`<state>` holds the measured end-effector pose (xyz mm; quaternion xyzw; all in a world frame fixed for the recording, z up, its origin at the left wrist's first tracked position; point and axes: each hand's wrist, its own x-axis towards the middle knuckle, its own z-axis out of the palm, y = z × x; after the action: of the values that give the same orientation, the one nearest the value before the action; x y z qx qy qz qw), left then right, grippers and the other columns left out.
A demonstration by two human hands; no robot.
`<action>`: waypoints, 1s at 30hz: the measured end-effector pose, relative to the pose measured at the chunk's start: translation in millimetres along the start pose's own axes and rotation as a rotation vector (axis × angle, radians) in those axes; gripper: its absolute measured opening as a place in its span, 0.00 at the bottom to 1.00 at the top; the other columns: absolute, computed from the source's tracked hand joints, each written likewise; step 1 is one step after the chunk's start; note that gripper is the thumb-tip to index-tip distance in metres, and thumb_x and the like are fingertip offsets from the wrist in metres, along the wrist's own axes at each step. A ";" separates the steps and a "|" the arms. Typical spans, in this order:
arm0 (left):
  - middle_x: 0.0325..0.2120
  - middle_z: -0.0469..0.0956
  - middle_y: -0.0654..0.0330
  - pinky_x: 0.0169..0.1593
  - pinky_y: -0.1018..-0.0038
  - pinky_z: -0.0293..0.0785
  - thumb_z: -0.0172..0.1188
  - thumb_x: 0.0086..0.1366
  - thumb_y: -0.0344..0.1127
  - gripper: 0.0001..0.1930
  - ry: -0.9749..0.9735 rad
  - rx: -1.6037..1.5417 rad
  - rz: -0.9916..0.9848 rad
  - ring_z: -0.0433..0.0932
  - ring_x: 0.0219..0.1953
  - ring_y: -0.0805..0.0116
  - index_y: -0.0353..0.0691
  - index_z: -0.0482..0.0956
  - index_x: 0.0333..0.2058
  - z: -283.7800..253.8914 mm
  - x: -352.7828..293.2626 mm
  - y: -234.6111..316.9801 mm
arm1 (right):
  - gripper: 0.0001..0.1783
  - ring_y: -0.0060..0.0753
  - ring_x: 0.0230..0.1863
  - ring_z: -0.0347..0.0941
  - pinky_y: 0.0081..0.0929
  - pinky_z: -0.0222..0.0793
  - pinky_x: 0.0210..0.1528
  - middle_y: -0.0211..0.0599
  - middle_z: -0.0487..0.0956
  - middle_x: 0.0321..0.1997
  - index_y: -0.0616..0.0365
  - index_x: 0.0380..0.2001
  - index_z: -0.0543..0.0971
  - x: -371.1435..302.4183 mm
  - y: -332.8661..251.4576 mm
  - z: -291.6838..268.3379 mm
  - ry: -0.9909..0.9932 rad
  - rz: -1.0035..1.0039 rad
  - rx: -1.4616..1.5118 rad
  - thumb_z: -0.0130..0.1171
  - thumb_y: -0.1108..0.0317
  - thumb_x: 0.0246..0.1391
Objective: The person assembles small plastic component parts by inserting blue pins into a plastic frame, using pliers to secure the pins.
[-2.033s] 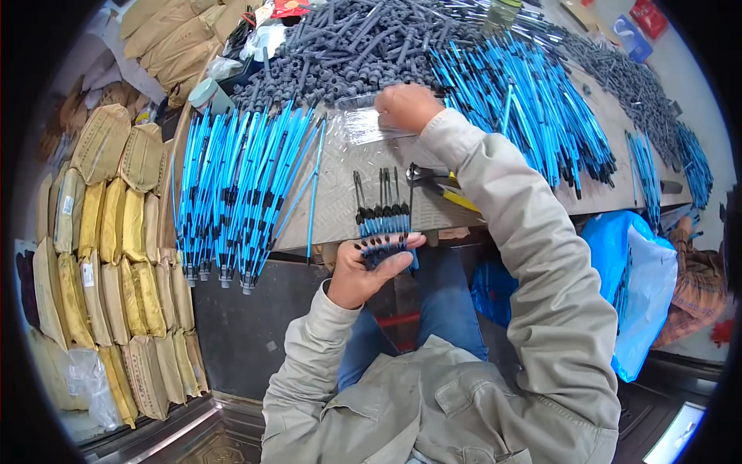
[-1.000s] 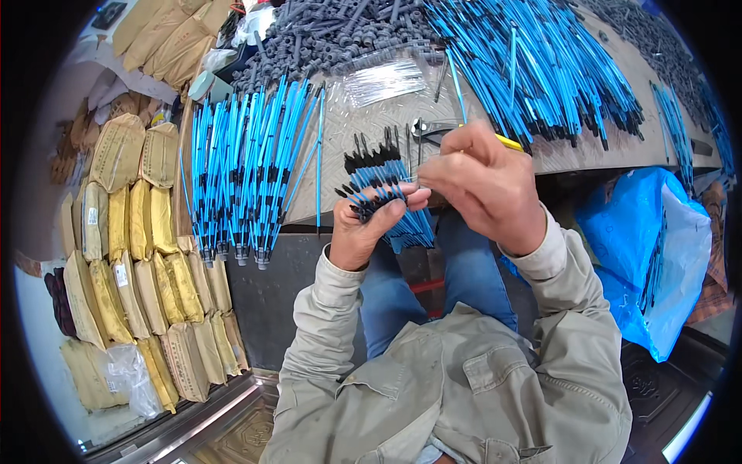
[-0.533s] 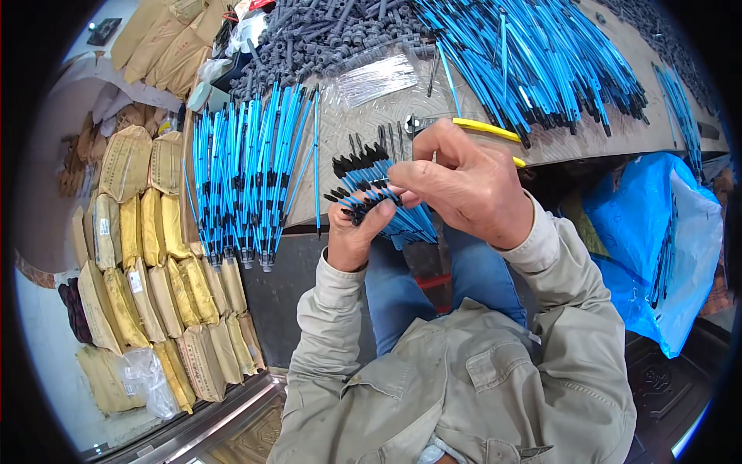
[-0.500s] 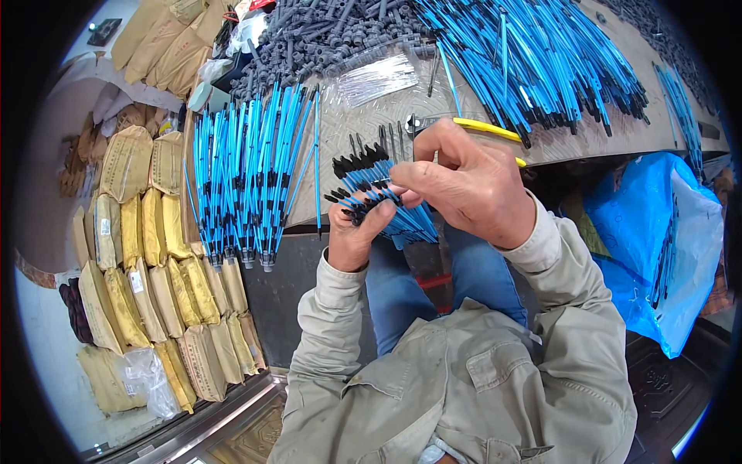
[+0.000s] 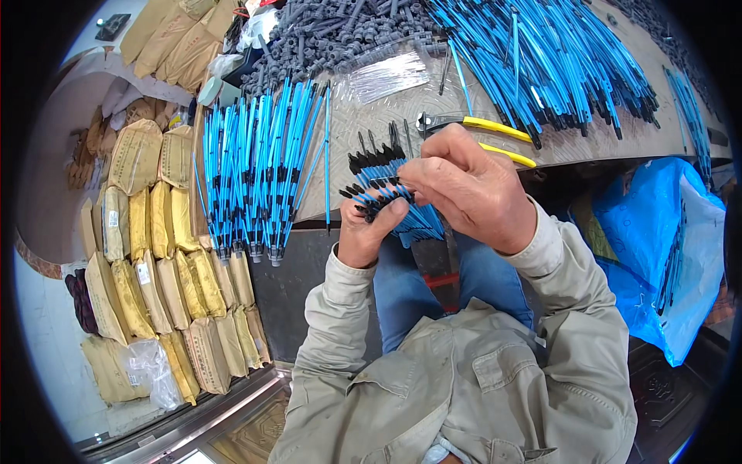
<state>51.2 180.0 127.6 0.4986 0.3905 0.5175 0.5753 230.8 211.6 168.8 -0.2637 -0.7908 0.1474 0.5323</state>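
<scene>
My left hand [image 5: 362, 238] is closed round a bundle of thin blue rods with black ends [image 5: 421, 224], held above my lap at the table's front edge. The black ends point up and left, stacked in rows. My right hand [image 5: 483, 189] pinches with thumb and forefinger against the right side of the bundle, just below the black ends. Whatever sits in that pinch is too small and too covered to make out. Cutting pliers with yellow handles [image 5: 502, 133] lie on the table just beyond my right hand. Thin silvery wires [image 5: 390, 77] lie in a flat heap farther back.
Grey plastic fittings [image 5: 332, 42] are heaped at the back. A large pile of blue rods [image 5: 556, 66] lies at the right, and bundled ones [image 5: 259, 162] at the left. Wrapped brown packages [image 5: 166, 278] stack up on the left. A blue bag [image 5: 630, 213] hangs open on the right.
The whole view has shifted slightly. My left hand keeps hold of the rods, and my right finger and thumb stay pinched at the bundle, with only a small change in their pose.
</scene>
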 end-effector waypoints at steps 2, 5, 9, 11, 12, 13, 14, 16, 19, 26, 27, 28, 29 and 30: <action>0.30 0.78 0.62 0.36 0.82 0.67 0.61 0.56 0.30 0.10 0.023 -0.010 0.012 0.72 0.31 0.79 0.32 0.79 0.36 1.7 0.7 -0.3 | 0.13 0.22 0.20 0.70 0.19 0.67 0.21 0.34 0.69 0.26 0.62 0.30 0.77 2.7 -0.1 -4.1 -0.053 -0.046 -0.066 0.60 0.82 0.36; 0.29 0.78 0.63 0.37 0.82 0.67 0.60 0.57 0.31 0.10 0.019 -0.011 -0.004 0.72 0.32 0.79 0.32 0.79 0.36 2.1 0.4 3.0 | 0.13 0.22 0.20 0.70 0.19 0.67 0.21 0.34 0.69 0.26 0.61 0.29 0.77 12.3 -4.4 -17.7 -0.132 -0.100 -0.188 0.61 0.81 0.34; 0.31 0.78 0.62 0.40 0.80 0.68 0.60 0.57 0.31 0.11 -0.040 0.033 0.042 0.73 0.34 0.78 0.31 0.78 0.38 -0.6 0.3 3.1 | 0.13 0.25 0.20 0.70 0.20 0.66 0.21 0.34 0.70 0.26 0.60 0.28 0.76 9.9 -0.3 -8.8 -0.130 -0.107 -0.170 0.63 0.78 0.32; 0.32 0.78 0.61 0.41 0.80 0.68 0.59 0.58 0.31 0.12 -0.048 0.019 0.039 0.73 0.35 0.77 0.31 0.78 0.39 1.4 1.1 5.2 | 0.13 0.26 0.20 0.70 0.21 0.66 0.20 0.34 0.70 0.26 0.60 0.28 0.76 10.8 1.7 -6.3 -0.115 -0.102 -0.127 0.63 0.78 0.32; 0.33 0.78 0.60 0.43 0.79 0.69 0.58 0.59 0.31 0.12 -0.063 0.006 0.031 0.74 0.36 0.76 0.31 0.77 0.40 3.9 2.0 7.6 | 0.13 0.27 0.20 0.70 0.22 0.66 0.21 0.34 0.70 0.26 0.60 0.28 0.76 11.8 3.0 -7.3 -0.114 -0.117 -0.122 0.63 0.77 0.32; 0.33 0.79 0.59 0.44 0.78 0.69 0.57 0.60 0.32 0.13 -0.075 -0.005 0.025 0.74 0.38 0.76 0.31 0.77 0.41 4.3 2.3 9.3 | 0.13 0.28 0.20 0.70 0.23 0.66 0.21 0.34 0.70 0.26 0.60 0.28 0.76 13.2 4.2 -7.9 -0.113 -0.134 -0.114 0.63 0.77 0.32; 0.33 0.79 0.59 0.44 0.78 0.69 0.57 0.60 0.32 0.13 -0.064 -0.004 0.030 0.74 0.38 0.76 0.31 0.77 0.41 3.2 2.5 9.3 | 0.13 0.29 0.20 0.70 0.23 0.66 0.21 0.35 0.70 0.26 0.60 0.28 0.76 14.6 4.7 -8.4 -0.112 -0.151 -0.106 0.63 0.77 0.32; 0.34 0.78 0.58 0.46 0.78 0.68 0.55 0.61 0.33 0.14 -0.137 -0.028 -0.003 0.74 0.39 0.75 0.30 0.76 0.43 0.7 3.3 9.2 | 0.13 0.30 0.21 0.69 0.24 0.66 0.21 0.35 0.70 0.26 0.60 0.28 0.76 19.1 2.3 -12.4 -0.136 -0.156 -0.107 0.62 0.77 0.33; 0.35 0.78 0.57 0.46 0.78 0.68 0.53 0.62 0.33 0.15 -0.172 -0.022 -0.021 0.74 0.40 0.75 0.30 0.75 0.44 -0.8 2.1 12.4 | 0.13 0.32 0.21 0.69 0.24 0.66 0.22 0.36 0.70 0.27 0.60 0.29 0.75 22.8 -1.1 -14.3 -0.172 -0.150 -0.128 0.62 0.78 0.34; 0.37 0.78 0.57 0.47 0.77 0.68 0.52 0.63 0.35 0.15 -0.165 -0.011 -0.041 0.74 0.40 0.75 0.30 0.75 0.44 -5.5 1.2 7.5 | 0.13 0.28 0.19 0.71 0.25 0.63 0.18 0.32 0.68 0.27 0.56 0.28 0.72 19.5 -0.3 -7.9 -0.089 -0.155 -0.167 0.58 0.76 0.33; 0.37 0.78 0.58 0.46 0.78 0.68 0.52 0.63 0.35 0.15 -0.156 -0.013 -0.028 0.73 0.40 0.75 0.30 0.75 0.44 -5.6 1.2 6.8 | 0.13 0.28 0.19 0.71 0.25 0.63 0.18 0.32 0.68 0.27 0.56 0.28 0.72 19.1 -0.9 -8.3 -0.086 -0.150 -0.168 0.58 0.76 0.33; 0.37 0.78 0.58 0.46 0.78 0.68 0.52 0.63 0.35 0.15 -0.147 -0.013 -0.015 0.73 0.40 0.76 0.30 0.75 0.44 -5.5 1.6 6.0 | 0.13 0.29 0.20 0.71 0.24 0.64 0.19 0.33 0.68 0.27 0.58 0.28 0.73 19.6 -1.7 -9.2 -0.110 -0.142 -0.172 0.59 0.77 0.33; 0.37 0.78 0.59 0.46 0.78 0.68 0.53 0.62 0.35 0.15 -0.139 -0.013 -0.003 0.73 0.40 0.76 0.30 0.75 0.44 -5.4 2.1 5.1 | 0.13 0.30 0.21 0.70 0.24 0.65 0.20 0.34 0.69 0.26 0.59 0.29 0.74 20.1 -2.5 -10.4 -0.134 -0.134 -0.176 0.60 0.78 0.33; 0.37 0.78 0.59 0.46 0.78 0.68 0.53 0.62 0.35 0.15 -0.144 -0.010 -0.009 0.73 0.40 0.76 0.30 0.75 0.44 -4.9 2.0 3.7 | 0.13 0.31 0.22 0.70 0.24 0.66 0.22 0.36 0.70 0.26 0.60 0.29 0.75 20.3 -3.0 -11.2 -0.157 -0.126 -0.181 0.61 0.79 0.34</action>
<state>46.0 182.6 130.4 0.5298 0.3476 0.4799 0.6068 234.3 220.3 190.2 -0.2483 -0.8550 0.0620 0.4511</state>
